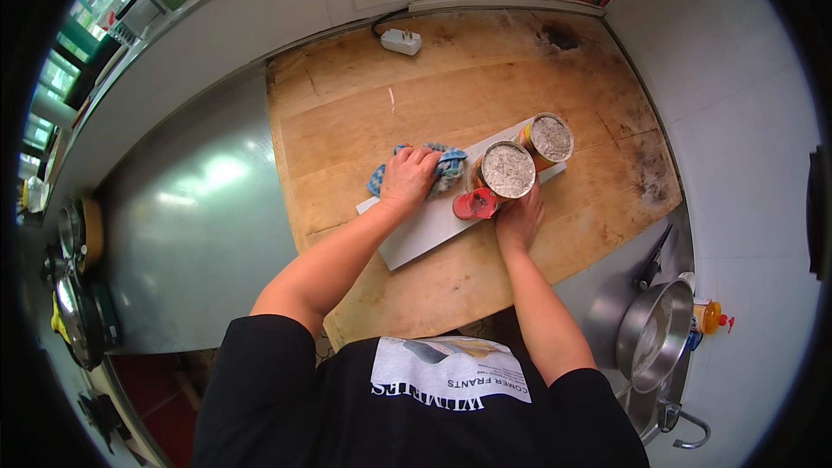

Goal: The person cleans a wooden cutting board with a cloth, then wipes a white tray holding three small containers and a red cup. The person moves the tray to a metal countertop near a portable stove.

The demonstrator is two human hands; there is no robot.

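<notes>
My left hand (407,180) presses on a crumpled blue and grey patterned cloth (448,172), its fingers curled over it. The cloth lies partly on a long white board (416,237), set at a slant on the wooden worktop. On the board's right half stand two open cans, a nearer can (508,169) and a farther can (551,138), both filled to the top with a pale grey, crumbly material. A small red cup-like container (475,204) is beside the nearer can. My right hand (520,218) is at the board's near edge, close against the nearer can; its grip is partly hidden.
The wooden worktop (338,123) has dark stains at right. A white power plug adapter (401,41) lies at the back. A metal counter (195,208) adjoins on the left, with pans (78,312) beyond. At right are a steel bowl (653,338), a pump bottle (710,317) and a faucet (692,426).
</notes>
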